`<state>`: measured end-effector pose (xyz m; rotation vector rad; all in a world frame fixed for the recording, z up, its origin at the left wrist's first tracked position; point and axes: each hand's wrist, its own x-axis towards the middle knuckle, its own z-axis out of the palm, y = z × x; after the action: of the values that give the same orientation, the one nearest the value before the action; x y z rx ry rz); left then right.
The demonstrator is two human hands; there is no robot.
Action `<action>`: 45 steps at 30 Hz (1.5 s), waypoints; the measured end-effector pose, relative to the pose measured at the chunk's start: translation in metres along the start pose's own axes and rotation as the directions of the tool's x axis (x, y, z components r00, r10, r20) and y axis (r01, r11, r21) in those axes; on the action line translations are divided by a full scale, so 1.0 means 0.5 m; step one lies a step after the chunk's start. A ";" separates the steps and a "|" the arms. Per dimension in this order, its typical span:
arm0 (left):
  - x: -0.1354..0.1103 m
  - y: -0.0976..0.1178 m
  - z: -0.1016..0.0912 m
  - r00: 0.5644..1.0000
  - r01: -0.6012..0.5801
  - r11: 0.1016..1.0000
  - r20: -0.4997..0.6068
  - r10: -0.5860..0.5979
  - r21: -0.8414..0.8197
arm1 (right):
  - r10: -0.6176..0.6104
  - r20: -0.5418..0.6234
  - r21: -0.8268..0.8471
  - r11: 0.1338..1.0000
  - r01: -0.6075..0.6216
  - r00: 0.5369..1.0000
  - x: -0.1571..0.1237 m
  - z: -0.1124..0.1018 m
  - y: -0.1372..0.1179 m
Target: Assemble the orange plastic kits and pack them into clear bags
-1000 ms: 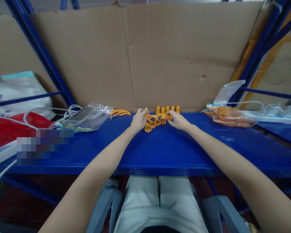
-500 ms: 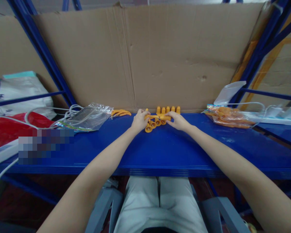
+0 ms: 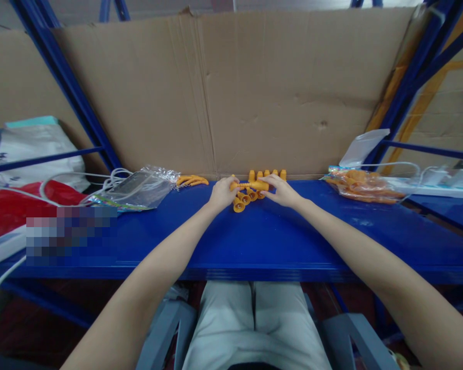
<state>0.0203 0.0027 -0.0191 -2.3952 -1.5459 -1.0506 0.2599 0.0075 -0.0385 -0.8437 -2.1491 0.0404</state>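
Note:
Both hands meet at the back middle of the blue shelf (image 3: 262, 241). My left hand (image 3: 223, 193) pinches the left end of a small orange plastic piece (image 3: 250, 185), and my right hand (image 3: 281, 191) pinches its right end. Just beneath the held piece lie several orange bell-shaped parts (image 3: 245, 198). A row of upright orange caps (image 3: 267, 174) stands behind the hands against the cardboard.
A cardboard sheet (image 3: 231, 87) backs the shelf. A clear plastic bag (image 3: 139, 187) and curved orange pieces (image 3: 192, 180) lie at left. A bag of orange parts (image 3: 360, 183) and a white power strip (image 3: 428, 186) lie at right. White cables (image 3: 73, 177) and bags crowd the far left.
Both hands stay on the orange piece; they have shifted slightly and drawn a little closer together. Nothing else on the shelf has moved.

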 end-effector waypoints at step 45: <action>0.000 0.001 0.001 0.999 0.030 0.984 0.031 -0.025 -0.177 | 0.617 0.310 0.529 0.521 -0.670 0.724 0.005 -0.007 -0.063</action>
<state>0.0211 0.0028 -0.0193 -2.5206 -1.5602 -1.2138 0.2437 -0.0164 -0.0249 -1.1911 -1.5792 1.1305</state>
